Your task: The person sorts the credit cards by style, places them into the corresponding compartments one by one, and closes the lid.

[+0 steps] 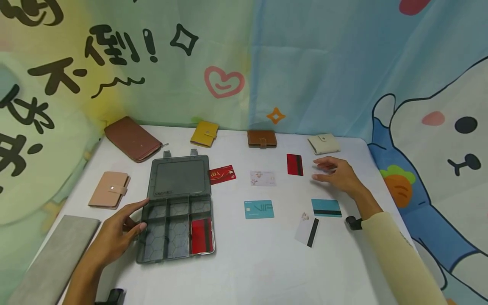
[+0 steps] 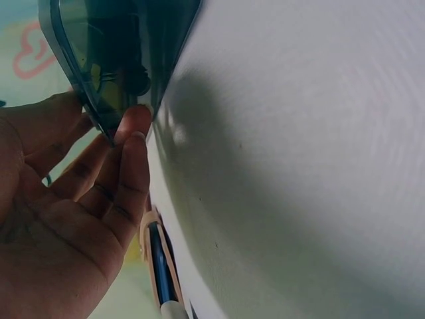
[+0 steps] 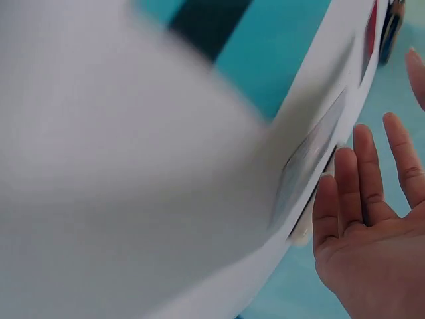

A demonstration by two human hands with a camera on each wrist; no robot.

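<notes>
My left hand (image 1: pixel 118 233) grips the left edge of an open grey see-through compartment box (image 1: pixel 152 254); in the left wrist view, fingers (image 2: pixel 136 126) meet the box's corner (image 2: pixel 119 66). Its lid (image 1: pixel 179 176) lies back on the far side. One red card (image 1: pixel 201 237) sits in the near right compartment. On the right, my right hand (image 1: pixel 339 176) hovers over the cloth, fingers spread and holding nothing visible. Just left of it lies a red card (image 1: pixel 295 164) with a dark stripe. A pale card-like piece (image 3: pixel 312 156) appears beside its fingertips in the right wrist view.
Around the middle lie a red VIP card (image 1: pixel 223 174), a pale patterned card (image 1: pixel 262 178), a teal VIP card (image 1: pixel 259 209), a striped blue card (image 1: pixel 326 208) and a clear card (image 1: pixel 305 228). Wallets, including a brown one (image 1: pixel 262 139), line the back; a grey one (image 1: pixel 61 254) lies left.
</notes>
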